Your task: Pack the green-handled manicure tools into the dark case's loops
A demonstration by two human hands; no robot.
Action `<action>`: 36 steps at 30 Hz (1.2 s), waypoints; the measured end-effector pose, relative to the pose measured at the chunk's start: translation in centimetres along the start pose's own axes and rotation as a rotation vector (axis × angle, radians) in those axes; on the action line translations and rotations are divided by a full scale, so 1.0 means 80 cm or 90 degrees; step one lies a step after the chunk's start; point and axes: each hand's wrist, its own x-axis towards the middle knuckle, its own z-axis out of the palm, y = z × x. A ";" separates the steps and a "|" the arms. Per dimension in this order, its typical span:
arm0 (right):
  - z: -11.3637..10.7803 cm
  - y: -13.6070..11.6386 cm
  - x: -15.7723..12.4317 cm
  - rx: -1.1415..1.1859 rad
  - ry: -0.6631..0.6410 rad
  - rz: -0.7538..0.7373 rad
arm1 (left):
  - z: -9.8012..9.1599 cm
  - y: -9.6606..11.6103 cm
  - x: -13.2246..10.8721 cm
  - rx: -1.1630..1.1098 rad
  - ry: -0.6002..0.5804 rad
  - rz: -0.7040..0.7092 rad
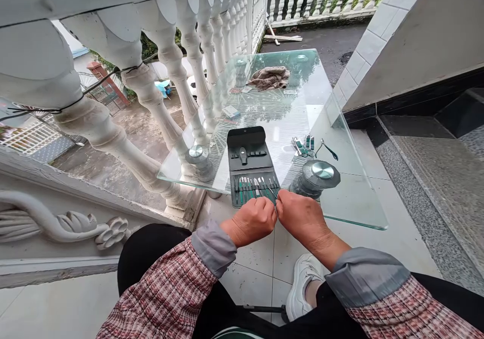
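Observation:
An unfolded dark case lies at the near edge of the glass table, a row of slim metal tools tucked in its lower half and one dark tool in its upper half. My left hand is closed at the case's lower edge, its fingertips hidden. Beside it, almost touching, my right hand is closed at the lower right corner of the case. What the fingers of either hand pinch is too small to make out.
The glass table carries nail clippers and a plier-like tool at right, a small box, and a crumpled brown cloth farther back. White balusters stand left; stone steps rise right.

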 end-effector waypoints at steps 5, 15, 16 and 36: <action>0.007 0.003 0.003 0.059 0.018 0.017 | 0.003 0.000 0.003 -0.009 -0.010 0.002; 0.011 0.004 0.000 0.065 0.037 -0.062 | 0.008 -0.001 0.003 0.003 0.032 0.000; 0.011 0.005 0.001 0.074 0.038 -0.053 | 0.008 -0.001 0.003 0.003 0.033 0.000; 0.022 0.004 0.009 0.191 0.076 0.012 | 0.011 0.000 0.002 -0.030 0.012 0.002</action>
